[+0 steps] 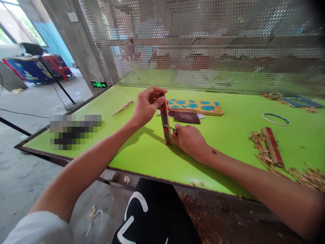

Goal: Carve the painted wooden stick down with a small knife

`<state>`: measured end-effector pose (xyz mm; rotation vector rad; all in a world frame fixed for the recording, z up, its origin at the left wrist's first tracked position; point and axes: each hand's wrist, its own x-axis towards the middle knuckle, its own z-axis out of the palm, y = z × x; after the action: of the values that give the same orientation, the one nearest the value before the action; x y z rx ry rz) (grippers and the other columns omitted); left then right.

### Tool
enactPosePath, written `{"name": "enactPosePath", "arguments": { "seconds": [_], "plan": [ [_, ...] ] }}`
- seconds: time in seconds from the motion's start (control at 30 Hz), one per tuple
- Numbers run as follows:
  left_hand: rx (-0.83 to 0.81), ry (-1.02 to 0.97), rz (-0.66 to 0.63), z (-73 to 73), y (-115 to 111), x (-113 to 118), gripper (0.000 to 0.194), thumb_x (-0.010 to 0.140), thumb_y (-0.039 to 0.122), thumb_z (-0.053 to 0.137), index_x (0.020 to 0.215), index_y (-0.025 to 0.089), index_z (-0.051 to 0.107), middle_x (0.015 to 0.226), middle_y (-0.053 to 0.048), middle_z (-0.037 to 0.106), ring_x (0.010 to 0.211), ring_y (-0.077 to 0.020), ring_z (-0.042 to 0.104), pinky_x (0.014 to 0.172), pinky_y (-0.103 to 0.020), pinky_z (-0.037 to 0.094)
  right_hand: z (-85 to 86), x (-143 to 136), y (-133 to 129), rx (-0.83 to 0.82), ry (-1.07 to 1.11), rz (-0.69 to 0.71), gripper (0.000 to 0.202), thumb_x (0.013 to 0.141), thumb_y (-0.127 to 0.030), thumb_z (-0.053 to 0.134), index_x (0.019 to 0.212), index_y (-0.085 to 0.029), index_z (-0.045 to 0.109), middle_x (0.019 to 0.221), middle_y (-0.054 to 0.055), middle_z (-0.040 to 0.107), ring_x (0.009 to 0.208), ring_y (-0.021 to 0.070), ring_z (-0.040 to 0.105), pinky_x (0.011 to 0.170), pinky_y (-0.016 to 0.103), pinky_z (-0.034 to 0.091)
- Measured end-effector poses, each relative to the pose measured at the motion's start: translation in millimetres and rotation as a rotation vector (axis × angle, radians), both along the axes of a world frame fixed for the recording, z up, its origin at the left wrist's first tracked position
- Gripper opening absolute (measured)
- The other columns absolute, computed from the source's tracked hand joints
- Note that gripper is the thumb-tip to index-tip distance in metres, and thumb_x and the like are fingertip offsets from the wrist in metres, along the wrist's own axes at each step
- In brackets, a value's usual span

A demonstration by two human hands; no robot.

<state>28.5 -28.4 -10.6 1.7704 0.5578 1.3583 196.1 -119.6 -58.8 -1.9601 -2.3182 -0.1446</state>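
A narrow wooden strip [165,119] with a red and dark green painted face stands upright on the green table [137,152]. My left hand [148,105] pinches its top end between thumb and fingers. Lower down, my right hand [189,139] is closed around a small knife [169,127], its blade lying across the strip's painted face. Just behind the strip are a yellow board [194,107] with blue-green shapes and a dark maroon sheet [187,117], which lies partly over something white.
On the right lie a red-edged wooden block [273,147], wood shavings [308,178], a white ring [276,119] and a blue painted piece [302,101]. A pointed wooden stick [123,107] is at the left. Perforated metal mesh [203,47] rises behind the table.
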Motion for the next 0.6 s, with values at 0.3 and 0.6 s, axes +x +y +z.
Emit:
{"name": "enactPosePath", "arguments": {
  "seconds": [0.3, 0.6],
  "plan": [
    [-0.169, -0.063, -0.137, 1.1, 2.0, -1.0, 0.023, 0.083, 0.023, 0.069, 0.100, 0.016, 0.056, 0.078, 0.001, 0.067, 0.071, -0.0175, 0.075, 0.070, -0.035, 0.064, 0.1, -1.6, -3.1, -0.013, -0.034, 0.002, 0.022, 0.098, -0.031, 0.045, 0.101, -0.017, 0.062, 0.083, 0.014, 0.073, 0.073, 0.0258, 0.068, 0.056, 0.033, 0.028],
    [-0.466, -0.263, -0.269, 10.3, -12.0, 4.2, 0.015, 0.085, 0.020, 0.066, 0.088, 0.019, 0.051, 0.066, 0.004, 0.058, 0.057, -0.0102, 0.064, 0.062, -0.026, 0.056, 4.3, -4.2, -10.3, -0.065, -0.126, 0.014, 0.024, 0.100, -0.029, 0.040, 0.104, -0.018, 0.060, 0.085, 0.012, 0.074, 0.075, 0.0260, 0.070, 0.058, 0.031, 0.035]
  ]
}}
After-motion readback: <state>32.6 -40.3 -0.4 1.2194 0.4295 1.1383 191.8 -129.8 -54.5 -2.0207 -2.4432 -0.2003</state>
